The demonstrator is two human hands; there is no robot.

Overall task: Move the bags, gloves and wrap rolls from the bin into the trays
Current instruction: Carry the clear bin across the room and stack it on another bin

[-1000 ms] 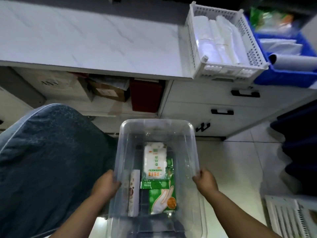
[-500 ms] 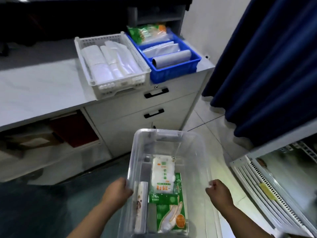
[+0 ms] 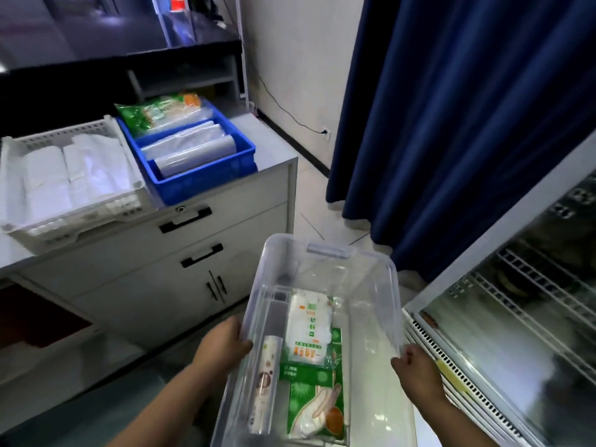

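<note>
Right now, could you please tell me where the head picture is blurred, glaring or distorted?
Head view: the white tray at the left edge is smeared by blur; the fridge door reflects light in streaks; the clear bin and glove pack in the middle are fairly sharp; the wide lens makes the curtain lean.

Cannot read any text outright. Find green and orange characters running down the white plastic packet [image 3: 309, 327] inside the clear plastic bin [image 3: 322, 250], too blurred to make out. Pale lettering across the green glove pack [image 3: 314, 404] under it, likewise illegible. Brown print on the pale wrap roll [image 3: 264, 379], unreadable.
</note>
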